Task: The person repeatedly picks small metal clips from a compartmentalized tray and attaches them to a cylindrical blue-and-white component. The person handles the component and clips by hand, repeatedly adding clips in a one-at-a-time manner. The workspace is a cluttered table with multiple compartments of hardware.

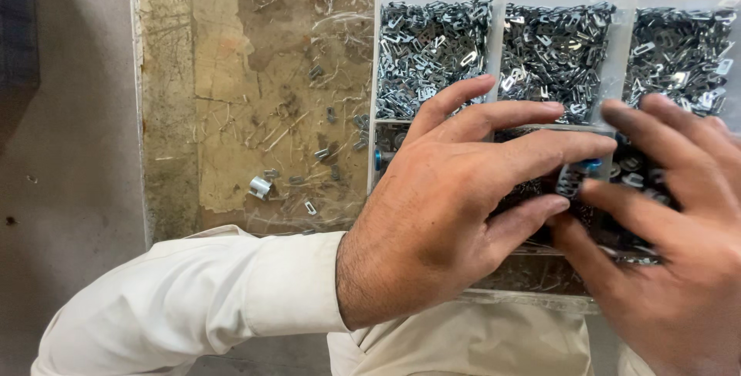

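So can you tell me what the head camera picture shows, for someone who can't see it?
Two hands, left hand and right hand, meet over a clear plastic tray, pinching a small metal piece with a blue bit between their fingertips. The tray's compartments are full of shiny metal clips, and a few loose ones lie on the worn workbench.

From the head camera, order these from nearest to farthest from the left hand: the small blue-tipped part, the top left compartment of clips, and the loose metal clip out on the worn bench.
1. Blue-tipped part, at the left hand's fingertips.
2. Top left compartment of clips, just above the fingers.
3. Loose metal clip, far left on the bench.
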